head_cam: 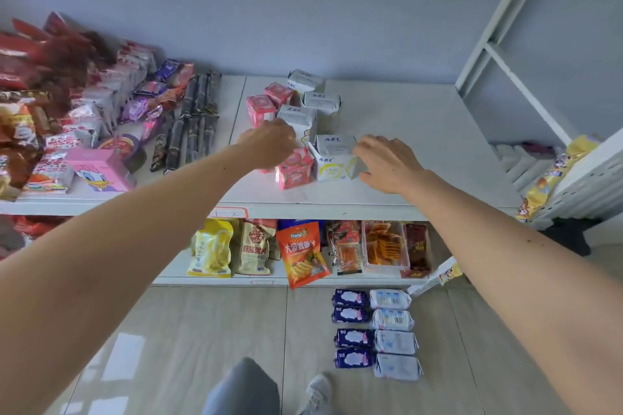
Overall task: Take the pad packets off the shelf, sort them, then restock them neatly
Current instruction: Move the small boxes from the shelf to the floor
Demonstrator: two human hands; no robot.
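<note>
On the white upper shelf point(404, 131) stand several white ABC pad packets and pink pad packets in two rows. My left hand point(269, 143) curls over the front pink packet point(294, 171), its fingers on the packet's top. My right hand point(387, 163) lies with spread fingers against the right side of the front white packet point(332, 158). More white packets point(305, 81) and pink packets point(260, 109) stand behind. On the floor lie dark blue pad packets point(350, 298) and light blue-white pad packets point(391, 299) in two neat columns.
Snack bags and a pink box point(101, 168) crowd the shelf's left part. The lower shelf point(269, 280) holds chip and snack packets. A white rack point(573, 185) stands at the right. My leg and shoe point(317, 394) are on the tiled floor.
</note>
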